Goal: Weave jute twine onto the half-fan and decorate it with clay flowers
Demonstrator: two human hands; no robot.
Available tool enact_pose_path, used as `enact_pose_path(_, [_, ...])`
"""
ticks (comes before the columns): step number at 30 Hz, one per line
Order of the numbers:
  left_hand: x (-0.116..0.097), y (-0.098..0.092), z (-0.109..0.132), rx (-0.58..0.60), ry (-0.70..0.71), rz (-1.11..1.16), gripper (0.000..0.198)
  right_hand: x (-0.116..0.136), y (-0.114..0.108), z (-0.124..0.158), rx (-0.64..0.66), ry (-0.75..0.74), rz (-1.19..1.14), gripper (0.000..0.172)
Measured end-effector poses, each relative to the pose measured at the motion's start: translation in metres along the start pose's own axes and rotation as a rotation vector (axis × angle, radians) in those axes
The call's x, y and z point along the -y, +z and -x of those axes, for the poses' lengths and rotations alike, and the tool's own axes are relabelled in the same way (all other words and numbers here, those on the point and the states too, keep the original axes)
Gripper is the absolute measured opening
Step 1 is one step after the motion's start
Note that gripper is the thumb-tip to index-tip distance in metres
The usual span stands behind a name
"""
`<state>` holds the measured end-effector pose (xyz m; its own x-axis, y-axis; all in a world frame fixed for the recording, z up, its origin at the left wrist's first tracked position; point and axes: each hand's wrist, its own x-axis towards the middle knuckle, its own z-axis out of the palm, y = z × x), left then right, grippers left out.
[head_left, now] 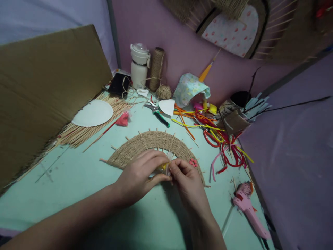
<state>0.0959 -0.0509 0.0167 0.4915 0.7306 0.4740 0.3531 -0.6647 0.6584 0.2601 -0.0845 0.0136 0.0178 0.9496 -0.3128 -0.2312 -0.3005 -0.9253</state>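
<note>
Between my two hands is a small clear plastic bag [164, 167] with something yellow inside. My left hand [143, 170] is closed round the bag from the left, its thumb below. The fingertips of my right hand [186, 178] pinch the bag's right edge. Beneath and behind the hands lies a woven twine arch [153, 139] on thin sticks whose ends poke out past its outer edge. A cluster of small pink-red pieces [193, 162] sits on the arch's right part, just beyond my right hand. My hands hide part of the arch's inner edge.
Left of the arch are a red lump in plastic [123, 118], thin sticks [85, 133], a white oval [93, 113] and a cardboard panel [47, 83]. Behind it lie green-handled pruners [161, 118]. Pipe cleaners [215, 132], red scissors [210, 139] and a pink glue gun [249, 208] lie right.
</note>
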Motion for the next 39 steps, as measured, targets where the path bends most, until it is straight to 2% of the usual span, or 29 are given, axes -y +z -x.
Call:
enact_pose_path(2, [0.0004,0.0005,0.0002,0.017,-0.02,0.003,0.022,-0.0004,-0.0007,0.0002,-0.037,-0.04,0.07,0.032])
enact_pose_path(6, [0.002,0.001,0.0011,0.031,-0.064,0.002,0.022,-0.002,-0.0015,-0.0004,0.008,-0.01,0.03,0.033])
enact_pose_path(11, [0.0019,0.0,0.0001,0.025,-0.031,-0.004,0.021,-0.0026,-0.0007,-0.0013,0.044,0.019,-0.051,0.034])
enact_pose_path(22, [0.0029,0.0007,0.0015,0.029,-0.042,0.001,0.027,-0.0029,0.0009,-0.0016,0.019,0.037,-0.112,0.036])
enact_pose_path(29, [0.0036,0.0007,0.0018,0.048,0.006,0.007,0.026,-0.0019,0.0017,-0.0004,0.041,0.045,-0.174,0.033])
enact_pose_path(32, [0.0042,0.0013,0.002,0.07,0.016,0.03,0.026,-0.0039,-0.0006,-0.0008,0.026,0.032,-0.125,0.03])
enact_pose_path(36, [0.0008,-0.0009,0.0,0.116,-0.071,0.108,0.03,-0.0049,-0.0025,-0.0006,-0.012,-0.052,0.021,0.028])
enact_pose_path(39, [-0.0033,-0.0034,-0.0032,0.118,-0.231,0.185,0.018,-0.0005,0.0017,0.0023,0.006,-0.135,0.136,0.025])
